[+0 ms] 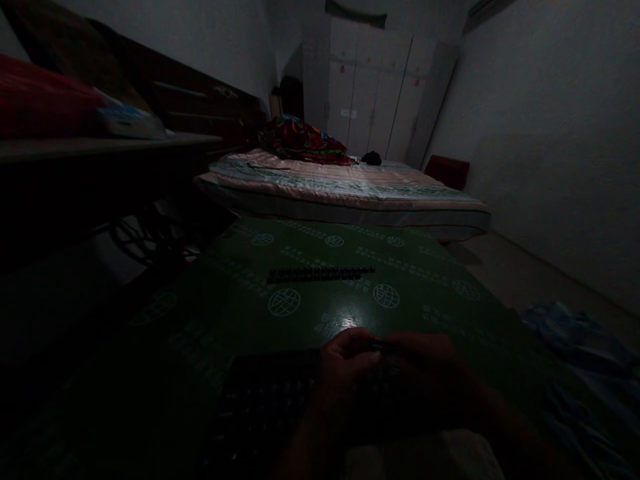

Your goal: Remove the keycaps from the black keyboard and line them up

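Observation:
The room is dim and my hands are dark. My left hand is closed, its thumb and fingers pinching a small dark piece that is too dark to name. Meeting it from the other side, my right hand is closed at the same piece; its fingers are mostly in shadow. Below both hands lies a black keyboard with rows of small glints, its right part hidden by my hands and arms. Farther up the table, small black pieces resembling keycaps lie in a long, tight row.
The green table carries white globe prints and lettering. Beyond its far edge is a bed with a red patterned blanket. A shelf with a red bag stands left. Blue cloth lies at the right.

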A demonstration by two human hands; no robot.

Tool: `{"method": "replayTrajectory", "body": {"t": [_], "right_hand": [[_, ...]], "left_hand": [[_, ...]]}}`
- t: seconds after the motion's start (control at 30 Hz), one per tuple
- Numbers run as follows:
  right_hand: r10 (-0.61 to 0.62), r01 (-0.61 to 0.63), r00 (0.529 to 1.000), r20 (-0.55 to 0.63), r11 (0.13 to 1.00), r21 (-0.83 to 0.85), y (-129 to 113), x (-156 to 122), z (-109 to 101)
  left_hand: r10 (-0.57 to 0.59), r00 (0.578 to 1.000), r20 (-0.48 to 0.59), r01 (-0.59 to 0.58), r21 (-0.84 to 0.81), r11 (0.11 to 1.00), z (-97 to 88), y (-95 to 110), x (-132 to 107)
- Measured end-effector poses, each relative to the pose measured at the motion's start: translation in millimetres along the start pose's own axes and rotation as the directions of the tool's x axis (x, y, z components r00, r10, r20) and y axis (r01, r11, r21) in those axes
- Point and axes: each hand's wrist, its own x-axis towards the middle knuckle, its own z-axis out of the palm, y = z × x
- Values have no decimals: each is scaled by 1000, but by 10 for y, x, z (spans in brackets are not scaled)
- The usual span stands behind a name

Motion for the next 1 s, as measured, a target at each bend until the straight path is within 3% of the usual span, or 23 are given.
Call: {"method": "replayTrajectory", "body": {"t": [0.17,0.33,0.47,0.63,1.0], "right_hand": [[16,-11,997,-74,998,64,288,375,-60],[232,-226,957,-172,973,53,879,1084,-117],[282,-280,936,-209,959,41,1278,1456,-18],[315,-313,930,-188,949,40,1507,1618,116],[315,-318,941,-127,948,-9,1671,1824,134]], "left_hand": [[-10,998,-70,3,-106,994,72,51,-41],[-39,994,-102,32,-70,997,93,49,-67],[-72,994,-82,68,-45,997,53,-23,-42],[-84,994,-67,82,-37,996,33,-77,-27],[-97,995,-31,98,33,995,-44,-173,24]]}}
